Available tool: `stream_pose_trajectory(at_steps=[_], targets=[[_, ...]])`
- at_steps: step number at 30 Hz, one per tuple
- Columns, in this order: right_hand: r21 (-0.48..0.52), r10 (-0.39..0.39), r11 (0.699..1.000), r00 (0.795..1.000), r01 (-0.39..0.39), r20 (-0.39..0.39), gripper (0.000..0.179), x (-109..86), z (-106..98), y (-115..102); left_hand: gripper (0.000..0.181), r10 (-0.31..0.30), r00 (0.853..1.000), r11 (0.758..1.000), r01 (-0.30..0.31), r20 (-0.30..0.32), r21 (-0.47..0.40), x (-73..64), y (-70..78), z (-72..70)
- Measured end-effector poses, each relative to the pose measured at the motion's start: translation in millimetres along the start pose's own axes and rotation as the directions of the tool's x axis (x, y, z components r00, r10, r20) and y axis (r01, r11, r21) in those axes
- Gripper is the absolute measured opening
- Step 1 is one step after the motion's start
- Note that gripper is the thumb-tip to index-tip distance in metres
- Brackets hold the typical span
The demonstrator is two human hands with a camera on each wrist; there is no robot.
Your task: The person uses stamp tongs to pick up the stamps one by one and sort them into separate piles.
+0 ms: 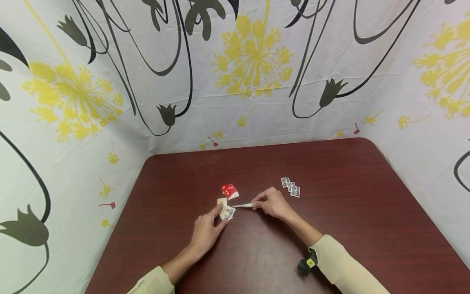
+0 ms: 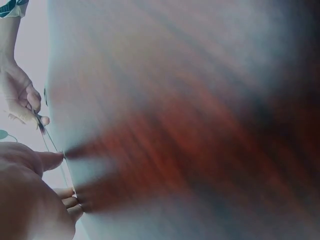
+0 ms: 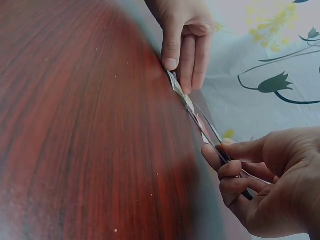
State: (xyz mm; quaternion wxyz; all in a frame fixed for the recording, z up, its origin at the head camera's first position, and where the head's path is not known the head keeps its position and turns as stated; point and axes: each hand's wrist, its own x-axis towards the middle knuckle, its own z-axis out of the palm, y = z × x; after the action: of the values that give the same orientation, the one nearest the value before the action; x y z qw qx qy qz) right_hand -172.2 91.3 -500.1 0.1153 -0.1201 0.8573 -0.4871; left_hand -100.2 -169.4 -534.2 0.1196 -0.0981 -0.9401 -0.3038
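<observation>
My right hand (image 1: 272,203) pinches a pair of thin metal tweezers (image 1: 242,205) between thumb and fingers. Their tips point left and reach the edge of a small group of cream, stamp-like papers (image 1: 228,213). On those papers rest the fingertips of my left hand (image 1: 206,230), thumb at the near side and fingers extended at the far side. In the right wrist view the two prongs of the tweezers (image 3: 212,131) stand slightly apart. Part of the cream papers is covered by the left fingers.
Just beyond the cream papers lies an overlapping group of red stamp-like papers (image 1: 230,190). Farther right, several white-bordered ones with dark pictures (image 1: 291,185) lie in a slanted row. The dark red wooden table (image 1: 330,171) meets a flower-printed cloth (image 1: 227,114) at its back and sides.
</observation>
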Motion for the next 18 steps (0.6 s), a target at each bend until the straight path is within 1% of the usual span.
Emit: stream_pose_trajectory(at_steps=[10, 15, 18], targets=[[0.025, 0.018, 1.000, 0.999, -0.019, 0.029, 0.005, 5.5, 1, 1, 0.056, 0.021, 1.000, 0.999, -0.020, -0.010, 0.040, -0.3, -1.6, 0.7], [0.056, 0.046, 0.997, 0.998, -0.048, 0.046, 0.006, 9.0, 2, 1, 0.056, 0.022, 1.000, 0.999, -0.022, -0.011, 0.037, -0.6, -1.0, 0.5], [0.065, 0.049, 0.997, 0.997, -0.053, 0.052, 0.006, 11.2, 3, 0, 0.056, 0.021, 1.000, 0.999, -0.021, -0.005, 0.036, -0.8, -1.1, 1.2]])
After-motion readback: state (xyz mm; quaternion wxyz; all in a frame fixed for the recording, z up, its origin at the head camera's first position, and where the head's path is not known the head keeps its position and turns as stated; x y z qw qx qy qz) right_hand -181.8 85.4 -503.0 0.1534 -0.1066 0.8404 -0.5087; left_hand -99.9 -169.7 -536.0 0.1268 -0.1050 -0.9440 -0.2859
